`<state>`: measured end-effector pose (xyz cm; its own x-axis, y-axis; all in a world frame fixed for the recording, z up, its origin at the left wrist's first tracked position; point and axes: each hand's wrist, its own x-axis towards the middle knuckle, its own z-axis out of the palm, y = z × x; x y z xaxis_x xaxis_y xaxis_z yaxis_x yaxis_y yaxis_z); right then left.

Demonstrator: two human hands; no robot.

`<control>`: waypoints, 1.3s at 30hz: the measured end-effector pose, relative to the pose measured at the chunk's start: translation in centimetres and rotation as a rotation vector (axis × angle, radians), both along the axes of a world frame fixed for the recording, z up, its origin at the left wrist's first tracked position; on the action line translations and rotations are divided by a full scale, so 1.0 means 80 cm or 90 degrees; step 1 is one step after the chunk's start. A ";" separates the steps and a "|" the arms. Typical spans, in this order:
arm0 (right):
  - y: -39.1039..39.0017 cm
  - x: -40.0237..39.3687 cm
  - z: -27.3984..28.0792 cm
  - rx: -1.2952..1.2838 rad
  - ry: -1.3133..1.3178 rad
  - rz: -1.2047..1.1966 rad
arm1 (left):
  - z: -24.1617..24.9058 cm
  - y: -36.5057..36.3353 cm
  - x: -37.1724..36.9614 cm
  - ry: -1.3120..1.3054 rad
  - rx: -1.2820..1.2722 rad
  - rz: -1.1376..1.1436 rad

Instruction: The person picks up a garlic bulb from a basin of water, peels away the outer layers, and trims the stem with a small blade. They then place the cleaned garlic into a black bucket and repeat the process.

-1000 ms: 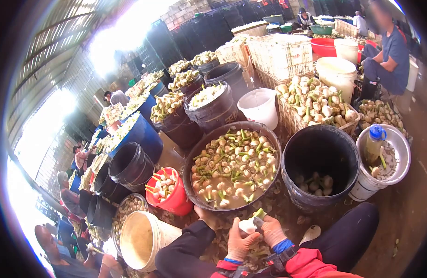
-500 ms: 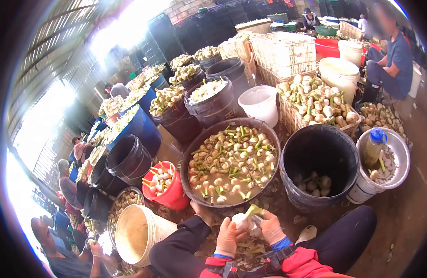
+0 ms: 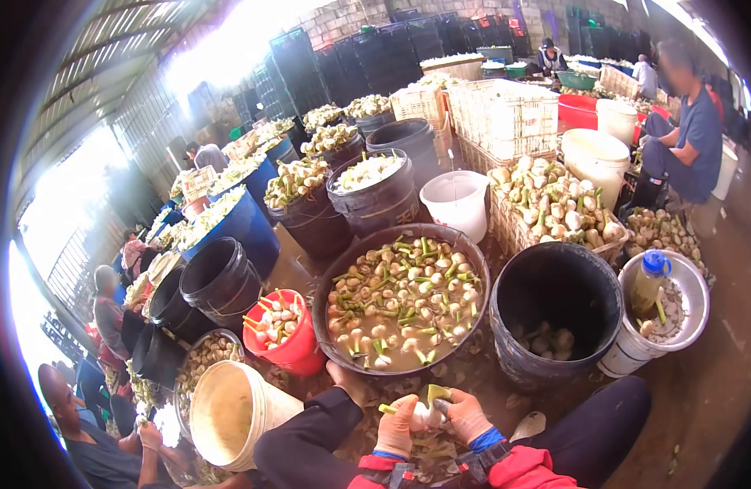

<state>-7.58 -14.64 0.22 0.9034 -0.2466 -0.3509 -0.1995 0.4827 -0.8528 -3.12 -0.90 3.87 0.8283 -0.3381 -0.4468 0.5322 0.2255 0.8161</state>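
Note:
Low in front of me, a white garlic bulb (image 3: 422, 418) sits between my two hands. My left hand (image 3: 396, 425) has its fingers closed around the bulb, and a green stem pokes out on its left side. My right hand (image 3: 466, 419) pinches the bulb's other side, next to a yellow-green strip of leaf or skin (image 3: 437, 395) sticking up. Just beyond them stands a wide dark basin (image 3: 321, 314) of murky water with many garlic bulbs floating in it. Loose peelings (image 3: 432, 456) litter the ground beneath my hands.
To the right stand a black bucket (image 3: 499, 314) with some bulbs at its bottom and a white bucket (image 3: 697, 314) topped by a basin and bottle. A red bucket (image 3: 298, 354) and cream bucket (image 3: 220, 416) are at left. A person (image 3: 689, 151) sits at right.
The bulb has turned in my hands: its stem now points left, where it pointed up and right. A strip now stands up by my right fingers. The view has shifted slightly.

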 end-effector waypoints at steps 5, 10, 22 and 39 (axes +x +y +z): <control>-0.025 0.006 -0.037 -0.263 -0.020 -0.164 | 0.007 0.020 -0.017 0.048 -0.077 -0.097; -0.055 0.014 -0.142 -0.392 0.164 -0.350 | -0.021 0.052 -0.003 0.040 -0.271 0.011; 0.011 0.006 -0.005 -0.169 -0.002 0.131 | -0.010 0.067 0.019 0.190 -0.536 0.145; 0.020 0.029 -0.061 -0.141 0.063 0.060 | 0.044 0.078 0.199 -0.152 -0.315 0.071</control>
